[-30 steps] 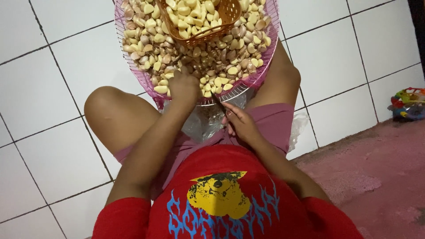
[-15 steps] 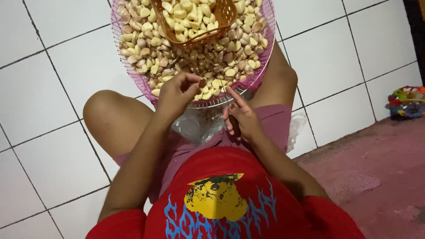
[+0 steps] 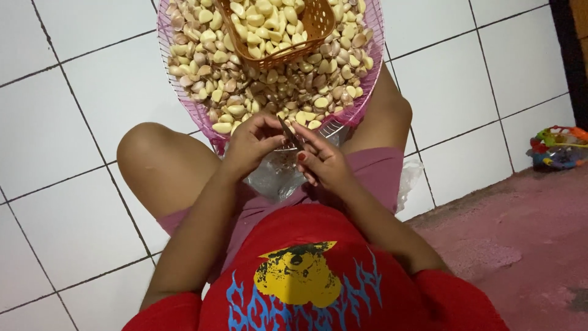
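the left hand (image 3: 251,144) pinches a garlic clove (image 3: 277,127) just below the pink basket (image 3: 202,113) while the right hand (image 3: 324,162) grips a small knife (image 3: 290,133), best kept shallow under the skin, edge away from fingers.

White tiled floor (image 3: 79,92) with dark grout lines, fills left and upper part of view. Pinkish rough mat or concrete patch (image 3: 527,245) at lower right, edge meets tiles on diagonal. Small colourful toy (image 3: 558,147) at far right, sits on border between tiles and pink patch. Dark vertical strip (image 3: 566,55) at upper right edge, maybe door frame, cannot tell. Red shirt (image 3: 306,288) with yellow and blue print at bottom centre. Pink shorts (image 3: 373,175) above it. Crumpled clear plastic (image 3: 411,184) just beside shorts on right.
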